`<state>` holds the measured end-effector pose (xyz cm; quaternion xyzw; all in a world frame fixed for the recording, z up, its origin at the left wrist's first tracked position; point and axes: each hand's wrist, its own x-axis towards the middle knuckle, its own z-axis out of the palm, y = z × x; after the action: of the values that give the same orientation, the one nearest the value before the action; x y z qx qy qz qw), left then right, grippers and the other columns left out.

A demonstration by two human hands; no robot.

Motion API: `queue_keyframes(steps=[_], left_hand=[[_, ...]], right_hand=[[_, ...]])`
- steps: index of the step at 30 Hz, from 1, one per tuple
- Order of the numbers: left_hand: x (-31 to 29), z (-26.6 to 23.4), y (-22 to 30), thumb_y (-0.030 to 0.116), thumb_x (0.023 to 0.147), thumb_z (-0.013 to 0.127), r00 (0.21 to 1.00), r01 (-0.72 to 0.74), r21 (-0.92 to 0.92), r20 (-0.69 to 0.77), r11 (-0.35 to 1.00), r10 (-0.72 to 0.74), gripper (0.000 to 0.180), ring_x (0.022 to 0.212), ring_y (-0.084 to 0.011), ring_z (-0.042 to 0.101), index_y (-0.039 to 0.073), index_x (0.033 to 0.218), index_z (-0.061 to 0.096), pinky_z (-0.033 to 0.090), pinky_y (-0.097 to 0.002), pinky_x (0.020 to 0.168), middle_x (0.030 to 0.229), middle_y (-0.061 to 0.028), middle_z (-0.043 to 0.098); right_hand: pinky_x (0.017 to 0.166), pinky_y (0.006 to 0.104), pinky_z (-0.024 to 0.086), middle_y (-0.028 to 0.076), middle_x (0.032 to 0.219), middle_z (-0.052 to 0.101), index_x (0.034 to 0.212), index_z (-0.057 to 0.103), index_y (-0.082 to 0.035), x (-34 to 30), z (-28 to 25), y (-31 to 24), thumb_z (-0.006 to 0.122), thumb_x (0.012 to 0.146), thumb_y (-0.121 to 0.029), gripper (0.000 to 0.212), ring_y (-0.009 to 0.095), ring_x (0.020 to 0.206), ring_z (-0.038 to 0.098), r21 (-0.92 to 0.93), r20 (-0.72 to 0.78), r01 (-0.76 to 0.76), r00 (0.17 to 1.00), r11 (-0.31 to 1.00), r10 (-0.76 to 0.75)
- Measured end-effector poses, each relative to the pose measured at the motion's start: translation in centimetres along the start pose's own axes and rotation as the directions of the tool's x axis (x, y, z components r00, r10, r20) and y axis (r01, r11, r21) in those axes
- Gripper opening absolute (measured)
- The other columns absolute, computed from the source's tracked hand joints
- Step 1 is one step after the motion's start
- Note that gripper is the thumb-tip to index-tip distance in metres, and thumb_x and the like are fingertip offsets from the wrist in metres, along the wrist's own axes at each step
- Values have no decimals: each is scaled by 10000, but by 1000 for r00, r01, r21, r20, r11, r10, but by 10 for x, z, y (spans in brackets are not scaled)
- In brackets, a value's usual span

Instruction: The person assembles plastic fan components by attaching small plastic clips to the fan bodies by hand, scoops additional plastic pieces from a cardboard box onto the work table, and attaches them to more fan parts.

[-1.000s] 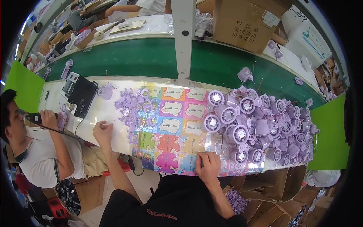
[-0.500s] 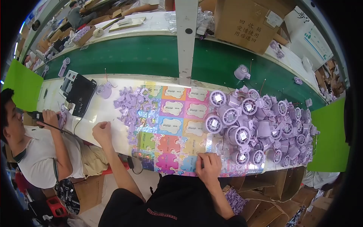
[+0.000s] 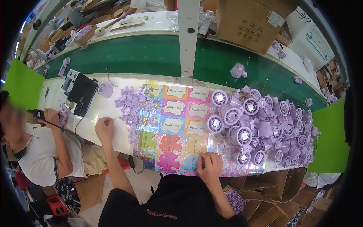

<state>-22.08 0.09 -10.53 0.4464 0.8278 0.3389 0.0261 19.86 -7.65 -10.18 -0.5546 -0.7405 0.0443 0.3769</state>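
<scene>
My left hand (image 3: 104,130) is over the white tabletop at the left, fingers curled and fingertips pinched together. Whatever may be between them is too small to make out. To its right lies a heap of small light-purple plastic parts (image 3: 130,104). My right hand (image 3: 210,166) rests at the near edge of a colourful printed sheet (image 3: 177,125), its fingers bent inward; a dark spot shows by the thumb, but I cannot tell what it is. Right of that hand is a large pile of purple round fan housings (image 3: 242,136) with thin wires, several showing white square labels.
A black device (image 3: 83,96) with a cable and one purple housing (image 3: 105,89) stand at the left. Beside them a co-worker (image 3: 45,151) holds a black corded tool. Behind runs a green belt (image 3: 124,56), with a metal post (image 3: 188,45) before it. Cardboard boxes (image 3: 272,185) lie below right.
My left hand has turned more upright, its pinched fingertips now pointing up and slightly right. My right hand stays in place. One purple housing on the green belt sits slightly further left.
</scene>
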Motion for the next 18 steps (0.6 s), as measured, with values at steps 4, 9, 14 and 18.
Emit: queue_keyframes(steps=[4, 9, 14, 18], left_hand=[[1, 1, 9, 116, 829, 698, 994, -99, 77, 49, 992, 95, 120, 726, -266, 669, 5, 872, 691, 519, -365, 698, 808, -128, 683], [-1, 11, -3, 114, 871, 671, 987, -161, 175, 47, 971, 155, 121, 761, -260, 663, 3, 911, 642, 508, -367, 708, 835, -131, 673], [-4, 18, -14, 116, 907, 646, 978, -207, 35, -6, 978, 208, 129, 750, -237, 624, 2, 955, 611, 499, -354, 712, 839, -119, 648], [-8, 15, -8, 86, 895, 626, 996, -65, -128, 57, 990, 73, 80, 783, -267, 612, 14, 926, 609, 488, -368, 742, 865, -124, 625]], right_hand=[[642, 376, 441, 72, 788, 607, 869, 655, -70, -1, -2, 0, 711, 729, -11, 162, 265, 728, 597, -11, -1, 2, 1000, 1000, -2], [649, 378, 447, 73, 789, 607, 873, 659, -69, -1, -1, 0, 710, 731, -13, 161, 267, 730, 599, -1, -8, 2, 1000, 1000, -2], [651, 378, 450, 71, 789, 609, 880, 664, -70, -2, -1, 0, 712, 735, -16, 162, 266, 732, 599, 1, -12, -2, 1000, 1000, 2], [647, 377, 447, 69, 789, 610, 877, 664, -70, -2, -2, 1, 714, 737, -19, 157, 262, 730, 600, -2, -6, 7, 1000, 1000, -7]])
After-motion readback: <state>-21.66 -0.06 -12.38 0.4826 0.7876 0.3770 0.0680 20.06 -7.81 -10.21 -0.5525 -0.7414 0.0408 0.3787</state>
